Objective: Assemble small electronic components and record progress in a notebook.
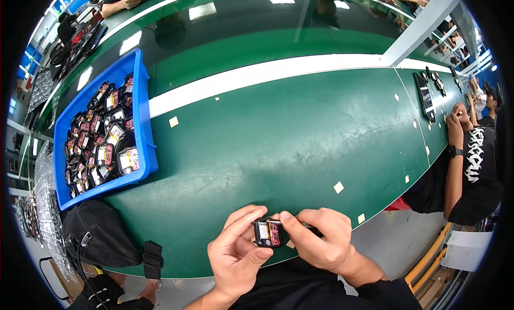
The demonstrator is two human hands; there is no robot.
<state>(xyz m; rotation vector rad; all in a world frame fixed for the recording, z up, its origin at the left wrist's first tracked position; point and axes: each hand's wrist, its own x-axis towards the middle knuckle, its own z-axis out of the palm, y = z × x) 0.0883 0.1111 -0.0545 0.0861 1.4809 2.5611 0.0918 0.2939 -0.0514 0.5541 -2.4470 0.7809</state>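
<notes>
Near the front edge of the green table, my left hand (234,259) grips a small black electronic device (261,241) between thumb and fingers. Its open face shows a red circuit board with a white and yellow part beside it. My right hand (325,245) is closed round a thin dark tool (311,229), mostly hidden by the fingers; its exact kind cannot be made out. The right thumb and fingertips reach the device's upper right edge. To the left, a blue plastic bin (145,112) holds many similar devices with red boards.
Small pale paper pieces (338,187) lie scattered on the green table (257,139). A black mesh bag (99,235) is at the left edge. On the right sits a co-worker in black (474,171), near dark parts (424,97). A white ledge (241,79) runs behind.
</notes>
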